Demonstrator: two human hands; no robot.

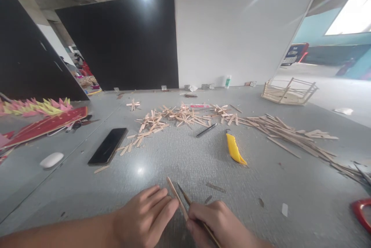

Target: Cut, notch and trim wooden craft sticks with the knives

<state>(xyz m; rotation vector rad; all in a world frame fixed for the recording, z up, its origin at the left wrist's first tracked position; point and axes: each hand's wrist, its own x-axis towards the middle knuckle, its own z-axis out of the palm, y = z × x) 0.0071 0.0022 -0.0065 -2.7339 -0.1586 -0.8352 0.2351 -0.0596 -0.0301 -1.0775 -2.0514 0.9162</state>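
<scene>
A thin, light wooden stick (pixel 175 193) slants over the grey table between my hands. My left hand (pixel 145 215) is closed, its thumb and index fingertip at the stick's left side, steadying it. In my right hand (pixel 218 223) is a slim pointed tool (pixel 183 194) with a brownish shaft and a dark tip, like a fine paintbrush; its exact kind is unclear. The tip lies just right of the stick. My right fingertips also touch the stick's near end. A yellow utility knife (pixel 234 148) and a dark pen (pixel 206 130) lie beyond my hands.
Cut wooden pieces (pixel 152 122) are scattered farther back, with long strips (pixel 290 134) at right. A phone (pixel 108 146) and white mouse (pixel 52 160) lie left. A small wooden frame (pixel 290 92) stands back right, red-handled scissors (pixel 362 211) at the right edge. Panels (pixel 232 35) rise behind.
</scene>
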